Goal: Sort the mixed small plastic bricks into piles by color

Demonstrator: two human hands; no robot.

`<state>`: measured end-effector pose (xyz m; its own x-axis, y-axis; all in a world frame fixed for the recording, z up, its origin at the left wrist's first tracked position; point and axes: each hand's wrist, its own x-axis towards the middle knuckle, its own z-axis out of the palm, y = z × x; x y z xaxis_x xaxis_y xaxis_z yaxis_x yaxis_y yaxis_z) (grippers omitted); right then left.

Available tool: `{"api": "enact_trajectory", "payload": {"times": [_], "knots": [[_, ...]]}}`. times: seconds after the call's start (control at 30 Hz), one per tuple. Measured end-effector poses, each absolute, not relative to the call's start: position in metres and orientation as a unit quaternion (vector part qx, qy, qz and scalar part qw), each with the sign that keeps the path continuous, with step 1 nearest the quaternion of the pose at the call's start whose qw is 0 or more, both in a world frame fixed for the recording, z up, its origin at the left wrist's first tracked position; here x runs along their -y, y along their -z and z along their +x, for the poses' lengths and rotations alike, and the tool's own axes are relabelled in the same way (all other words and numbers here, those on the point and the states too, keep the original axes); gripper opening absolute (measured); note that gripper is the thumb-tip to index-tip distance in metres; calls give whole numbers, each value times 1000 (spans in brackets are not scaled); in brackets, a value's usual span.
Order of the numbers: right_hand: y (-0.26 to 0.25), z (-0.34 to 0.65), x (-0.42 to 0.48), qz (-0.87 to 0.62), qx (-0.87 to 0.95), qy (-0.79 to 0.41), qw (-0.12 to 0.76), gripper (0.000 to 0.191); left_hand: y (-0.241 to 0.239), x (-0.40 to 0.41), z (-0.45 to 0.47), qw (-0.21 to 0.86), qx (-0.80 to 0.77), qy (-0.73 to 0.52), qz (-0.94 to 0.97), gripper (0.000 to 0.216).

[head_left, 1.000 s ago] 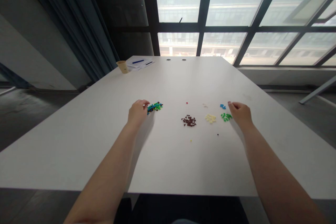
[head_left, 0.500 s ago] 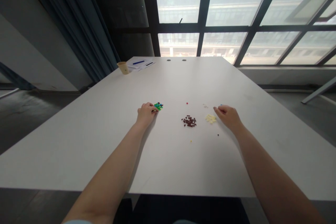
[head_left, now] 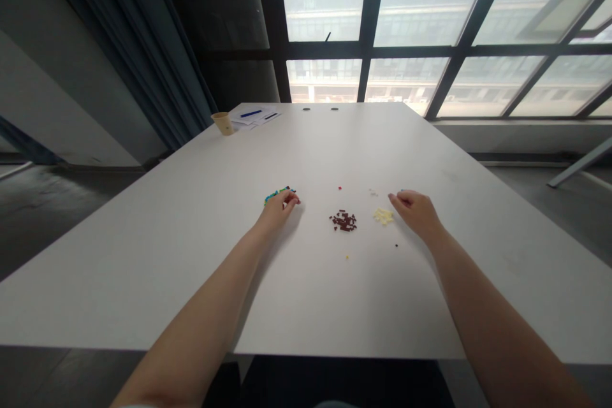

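My left hand (head_left: 281, 207) hovers at the near side of a pile of small green, blue and dark toy bricks (head_left: 273, 195), partly covering it. Its thumb and fingertips are pinched together; whatever lies between them is too small to name. To the right, my right hand (head_left: 415, 209) rests with curled fingers beside a heap of pale yellow bricks (head_left: 383, 216). Any piece inside that hand is hidden, and a bit of blue shows behind its knuckles. Between the hands lies a heap of dark brown bricks (head_left: 343, 221).
A red piece (head_left: 340, 188), some whitish pieces (head_left: 373, 192), a yellow piece (head_left: 347, 257) and a black piece (head_left: 396, 245) lie apart on the white table (head_left: 306, 306). At the far left stand a paper cup (head_left: 223, 124) and papers with a blue pen (head_left: 251, 113).
My left hand has moved right from the left side of the colourful pile to its near side, uncovering bricks at the pile's left. My right hand has stayed nearly still.
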<state>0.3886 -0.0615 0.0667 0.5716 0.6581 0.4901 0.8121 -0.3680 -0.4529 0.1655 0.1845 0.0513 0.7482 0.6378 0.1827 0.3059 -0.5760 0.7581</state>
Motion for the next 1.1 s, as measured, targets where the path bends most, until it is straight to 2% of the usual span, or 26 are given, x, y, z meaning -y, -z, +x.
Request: {"api": "enact_trajectory", "payload": {"times": [0.07, 0.17, 0.3, 0.43, 0.83, 0.97, 1.1], "knots": [[-67, 389, 61, -818, 451, 114, 339, 41, -57, -169, 168, 537, -272, -223, 767, 13], [-67, 388, 60, -817, 457, 111, 335, 40, -64, -144, 172, 755, -262, -151, 582, 18], [-67, 389, 58, -816, 460, 105, 333, 40, -70, -121, 175, 881, -260, -68, 390, 13], [-66, 390, 57, -818, 462, 103, 327, 41, -71, -115, 175, 911, -242, -39, 331, 12], [-66, 389, 56, -804, 478, 105, 338, 40, -65, -118, 172, 915, -200, -12, 350, 11], [-74, 365, 51, -758, 517, 107, 382, 27, -64, -118, 172, 906, -201, -6, 372, 18], [-81, 321, 40, -688, 593, 49, 416, 12, -62, -114, 172, 886, -187, 34, 424, 20]]}}
